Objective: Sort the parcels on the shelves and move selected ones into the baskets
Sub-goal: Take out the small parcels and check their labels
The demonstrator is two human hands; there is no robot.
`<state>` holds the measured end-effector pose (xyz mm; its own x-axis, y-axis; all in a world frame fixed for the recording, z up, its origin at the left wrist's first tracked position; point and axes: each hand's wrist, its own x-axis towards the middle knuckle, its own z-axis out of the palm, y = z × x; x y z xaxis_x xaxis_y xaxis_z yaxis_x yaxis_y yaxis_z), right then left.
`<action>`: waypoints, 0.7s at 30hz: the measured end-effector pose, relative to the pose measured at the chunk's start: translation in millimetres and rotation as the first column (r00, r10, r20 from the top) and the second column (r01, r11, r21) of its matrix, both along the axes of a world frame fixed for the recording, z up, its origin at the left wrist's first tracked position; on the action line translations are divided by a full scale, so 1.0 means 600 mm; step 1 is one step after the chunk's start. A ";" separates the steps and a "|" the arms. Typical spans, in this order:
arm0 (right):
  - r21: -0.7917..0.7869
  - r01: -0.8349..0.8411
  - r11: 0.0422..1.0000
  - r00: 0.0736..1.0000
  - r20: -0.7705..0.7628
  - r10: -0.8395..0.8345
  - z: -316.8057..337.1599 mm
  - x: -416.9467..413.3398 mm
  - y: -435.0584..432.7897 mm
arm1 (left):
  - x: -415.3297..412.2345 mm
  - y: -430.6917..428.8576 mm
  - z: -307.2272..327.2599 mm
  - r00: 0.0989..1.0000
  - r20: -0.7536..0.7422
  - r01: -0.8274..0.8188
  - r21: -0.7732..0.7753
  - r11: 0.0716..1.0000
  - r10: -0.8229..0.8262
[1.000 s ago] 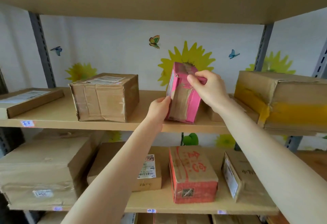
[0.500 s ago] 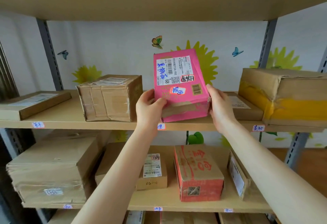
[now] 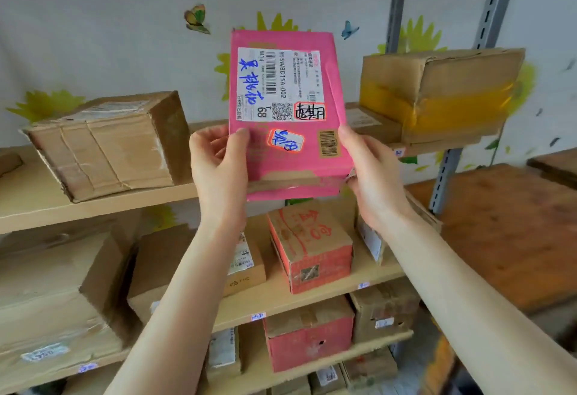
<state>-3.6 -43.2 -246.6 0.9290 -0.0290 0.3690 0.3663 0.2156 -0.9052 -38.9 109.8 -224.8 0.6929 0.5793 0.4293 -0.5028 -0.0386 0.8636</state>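
Your pink parcel (image 3: 288,113) reads "855WBD15A-002" and "68"; left hand (image 3: 218,169) and right hand (image 3: 373,173) both grip its lower edges, label facing you.

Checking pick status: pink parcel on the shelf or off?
Off. The pink parcel is in the air, left hand and right hand gripping its lower corners.

Parcel (image 3: 287,113) held before shelves (image 3: 93,204), between left hand (image 3: 218,169), right hand (image 3: 374,176).
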 end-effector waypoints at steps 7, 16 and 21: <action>0.035 0.275 0.961 0.958 -0.097 -0.270 -0.118 -0.123 -0.180 | -0.042 -0.174 -0.111 0.961 -0.071 0.272 0.062 0.960 -0.267; -0.004 0.667 0.745 0.689 -0.376 -0.619 -0.301 -0.361 -0.524 | -0.160 -0.560 -0.295 0.709 -0.385 0.669 0.104 0.736 -0.590; -0.100 0.787 0.609 0.484 -0.511 -0.710 -0.394 -0.499 -0.711 | -0.256 -0.773 -0.389 0.519 -0.555 0.819 0.108 0.563 -0.650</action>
<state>-302.9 -470.0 -483.1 0.5684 -0.8076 -0.1572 0.0005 0.1914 -0.9815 -192.6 -354.3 -458.3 0.9387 -0.3433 0.0316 -0.0831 -0.1364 0.9872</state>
